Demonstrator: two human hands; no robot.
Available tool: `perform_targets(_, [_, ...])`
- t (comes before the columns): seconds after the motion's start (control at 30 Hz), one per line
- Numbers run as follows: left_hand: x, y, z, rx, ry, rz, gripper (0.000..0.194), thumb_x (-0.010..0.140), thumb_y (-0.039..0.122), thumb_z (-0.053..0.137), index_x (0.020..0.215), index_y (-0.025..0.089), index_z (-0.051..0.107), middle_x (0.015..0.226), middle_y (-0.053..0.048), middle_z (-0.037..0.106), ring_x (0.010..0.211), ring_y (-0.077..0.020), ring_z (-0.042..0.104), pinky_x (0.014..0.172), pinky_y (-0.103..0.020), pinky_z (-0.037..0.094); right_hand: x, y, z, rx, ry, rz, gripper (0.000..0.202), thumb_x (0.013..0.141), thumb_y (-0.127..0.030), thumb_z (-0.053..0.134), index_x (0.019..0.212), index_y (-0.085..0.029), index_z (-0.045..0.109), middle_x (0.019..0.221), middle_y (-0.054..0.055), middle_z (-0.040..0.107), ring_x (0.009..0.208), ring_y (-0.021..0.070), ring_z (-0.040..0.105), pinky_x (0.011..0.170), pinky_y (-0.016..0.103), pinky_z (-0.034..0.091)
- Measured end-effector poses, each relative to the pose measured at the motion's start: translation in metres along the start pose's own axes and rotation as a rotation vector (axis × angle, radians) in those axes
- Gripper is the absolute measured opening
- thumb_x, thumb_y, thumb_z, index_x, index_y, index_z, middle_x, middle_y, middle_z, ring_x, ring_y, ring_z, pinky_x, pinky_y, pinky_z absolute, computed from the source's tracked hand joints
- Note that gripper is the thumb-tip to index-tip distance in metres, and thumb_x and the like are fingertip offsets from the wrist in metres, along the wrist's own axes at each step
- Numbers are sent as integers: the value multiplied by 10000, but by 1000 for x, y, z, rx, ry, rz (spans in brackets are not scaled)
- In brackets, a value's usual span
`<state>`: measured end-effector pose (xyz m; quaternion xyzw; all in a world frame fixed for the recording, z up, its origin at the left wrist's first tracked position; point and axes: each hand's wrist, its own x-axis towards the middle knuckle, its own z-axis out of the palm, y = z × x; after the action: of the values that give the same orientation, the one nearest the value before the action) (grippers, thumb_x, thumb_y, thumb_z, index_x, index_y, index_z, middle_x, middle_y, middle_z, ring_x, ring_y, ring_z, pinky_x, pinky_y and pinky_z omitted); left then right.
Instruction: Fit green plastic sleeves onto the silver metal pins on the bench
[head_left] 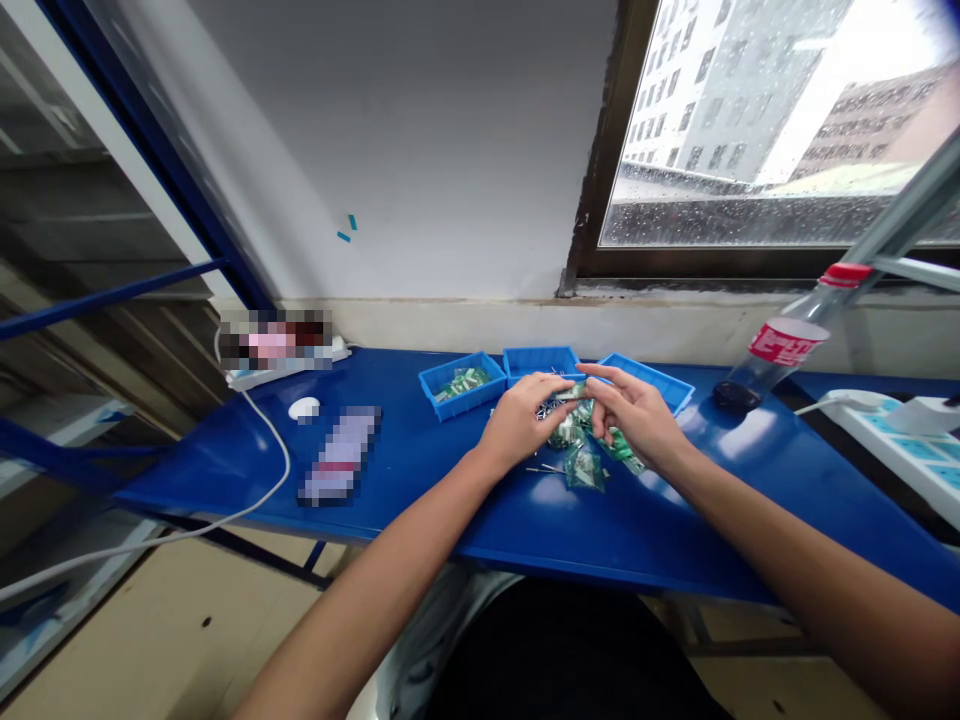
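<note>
A person's two bare hands meet over a pile of small, clear green-tinted plastic packets (pixel 583 468) on a glossy blue table (pixel 420 500). The left hand (pixel 523 415) is half curled, thumb below the fingers; the right hand (pixel 634 412) is partly open, its fingers bent toward the left fingertips. A small greenish piece (pixel 577 389) shows where the fingertips come together, though which hand grips it cannot be told. Thin silvery metal pins (pixel 550 469) lie just left of the nearest packet. Beyond the hands stand three blue plastic trays: the left one (pixel 474 400) holds more packets, the middle one (pixel 541 359) and right one (pixel 664 385) are partly hidden. At far right leans a clear, red-capped plastic bottle (pixel 787 342).
</note>
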<state>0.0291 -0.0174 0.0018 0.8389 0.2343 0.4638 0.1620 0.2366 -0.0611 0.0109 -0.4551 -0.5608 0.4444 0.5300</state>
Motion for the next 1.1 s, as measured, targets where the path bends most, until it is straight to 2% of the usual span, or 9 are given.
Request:
perform_targets(0.2, [3,5,-5,-53,35,-172,185,1034,318,651,1114,204,773,1125,-80,795,1038,-227,742,942,-359,584,0,2,1,-211,94,-124,476,908,-621,749,1170,-223,751,907,80,761,575,169,621,487,312,480])
perform_targets(0.37, [1,7,-3,-136,-33,-219,341,1010,328,683,1337,231,667,1056,-51,796,854,-182,735,812,-317,595,0,0,1,-406,71,-284,344,913,-582,756,1012,-256,810,1098,106,742,919,260,686,675,356,551])
perform_targets(0.47, [1,5,-2,-127,-26,-224,425,993,341,710,1390,231,608,1039,-54,778,835,-181,722,771,-313,599,0,0,0,-354,38,-207,371,916,-600,745,948,-235,805,940,87,755,783,232,663,638,356,514])
perform_targets(0.6, [1,0,-2,-12,22,-89,292,996,316,709,1272,222,688,1243,-112,697,1107,-238,702,883,-367,616,1,3,0,-210,48,-50,445,876,-641,772,968,-206,766,669,23,681,531,159,544,500,315,417])
perform_targets(0.73, [-1,-2,0,94,12,17,188,1019,330,680,1150,230,769,1267,-108,701,1237,-277,649,1094,-495,546,4,4,0,-40,66,14,496,821,-594,845,1127,-227,713,777,38,755,525,160,598,459,297,440])
perform_targets(0.83, [-1,-1,0,33,-43,-9,338,964,391,756,1249,210,743,1282,-118,725,1237,-286,669,1099,-473,552,6,4,0,98,34,50,479,845,-550,833,1177,-229,706,859,69,779,687,223,716,514,309,520])
perform_targets(0.9, [-1,0,0,-16,-57,-36,332,976,359,740,1267,200,737,1267,-115,742,1205,-273,696,1069,-438,570,6,5,0,145,8,48,434,881,-528,803,1180,-227,712,924,85,781,821,256,749,555,312,544])
perform_targets(1.0, [1,2,-2,-45,-30,-99,227,1030,270,645,1211,207,766,1183,-93,781,1113,-243,734,1010,-401,591,5,7,-1,61,14,13,385,914,-539,765,1134,-224,737,923,81,763,802,241,723,530,297,495])
perform_targets(1.1, [2,3,-3,-58,10,-177,244,1020,273,664,1236,216,759,1165,-82,798,1047,-234,751,955,-381,607,4,8,-3,-195,72,-89,400,917,-588,747,1075,-221,781,878,69,732,742,214,661,578,323,493])
